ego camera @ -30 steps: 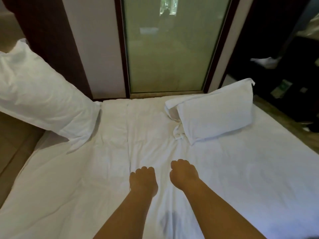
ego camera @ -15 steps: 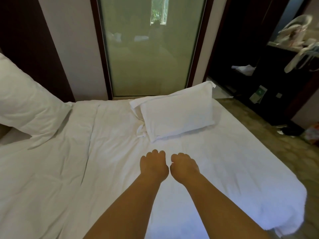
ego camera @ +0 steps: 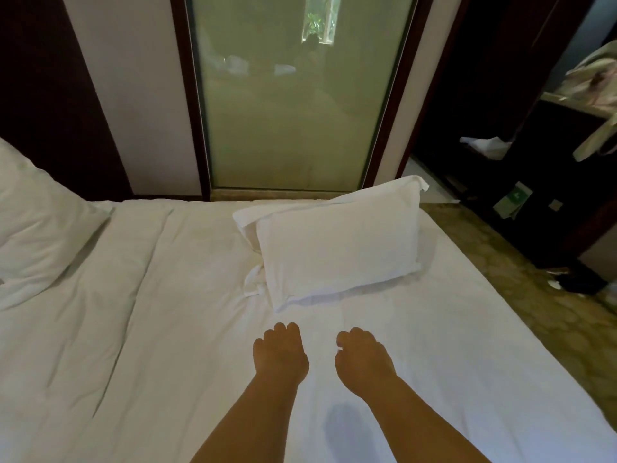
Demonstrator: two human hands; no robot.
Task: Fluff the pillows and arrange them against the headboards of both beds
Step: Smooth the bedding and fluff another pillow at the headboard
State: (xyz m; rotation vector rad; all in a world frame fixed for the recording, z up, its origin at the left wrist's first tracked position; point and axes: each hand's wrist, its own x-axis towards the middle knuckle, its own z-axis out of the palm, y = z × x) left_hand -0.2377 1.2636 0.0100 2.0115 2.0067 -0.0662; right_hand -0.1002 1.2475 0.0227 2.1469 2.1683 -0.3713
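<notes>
A white pillow [ego camera: 337, 242] lies flat on the white bed [ego camera: 167, 329], near its far edge and in front of the glass panel. A second white pillow [ego camera: 36, 222] is propped at the left edge of view. My left hand [ego camera: 278, 354] and my right hand [ego camera: 362, 357] hover side by side above the sheet, just short of the flat pillow. Both have their fingers curled under and hold nothing. Neither hand touches a pillow.
Behind the bed stand a frosted glass panel [ego camera: 293, 111] in a dark frame and a pale wall. Patterned carpet [ego camera: 534, 289] runs along the bed's right side. A dark cabinet [ego camera: 521, 182] with cloths and a bag on it stands at the far right.
The view has swung right, so the left pillow has slid toward the left edge. My hands have moved forward toward the flat pillow and spread slightly apart.
</notes>
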